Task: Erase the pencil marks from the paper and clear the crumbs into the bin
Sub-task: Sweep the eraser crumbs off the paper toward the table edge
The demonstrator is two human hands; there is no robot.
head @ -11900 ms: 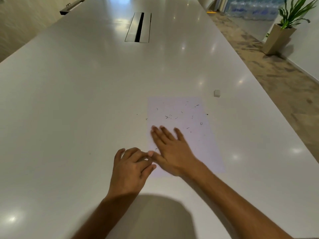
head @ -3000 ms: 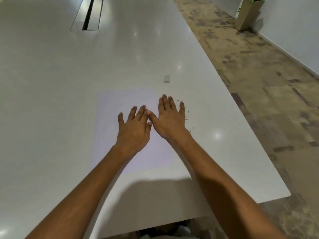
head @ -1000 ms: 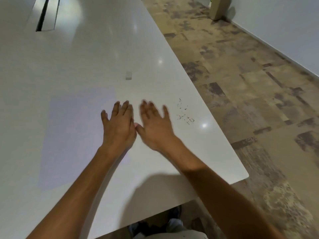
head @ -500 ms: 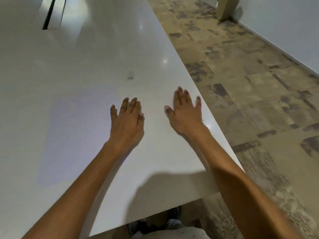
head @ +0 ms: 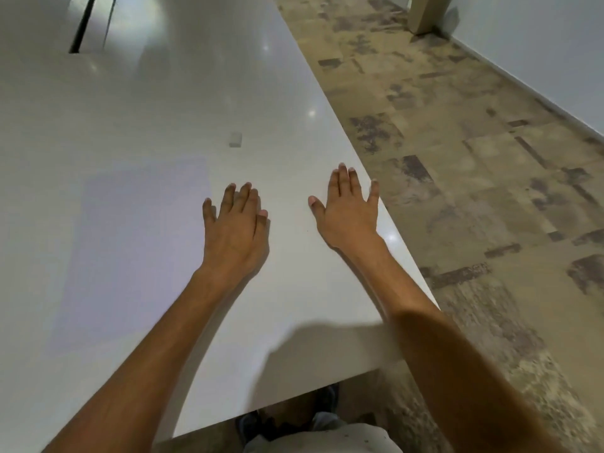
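Fingers of both our hands lie straight and flat on the white table (head: 157, 103), holding nothing: our left hand (head: 237, 228) rests just past the right edge of the paper (head: 130, 243), and our right hand (head: 348, 210) lies at the table's right edge, little finger at the rim. Beyond our left fingertips, apart from them, sits the small eraser (head: 235, 139); we cannot make out any crumbs.

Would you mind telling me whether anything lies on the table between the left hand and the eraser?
Nothing visible does. The left hand lies flat at the paper's right edge, and only bare table separates its fingertips from the eraser farther away. The right hand is off to the side, near the table's edge.
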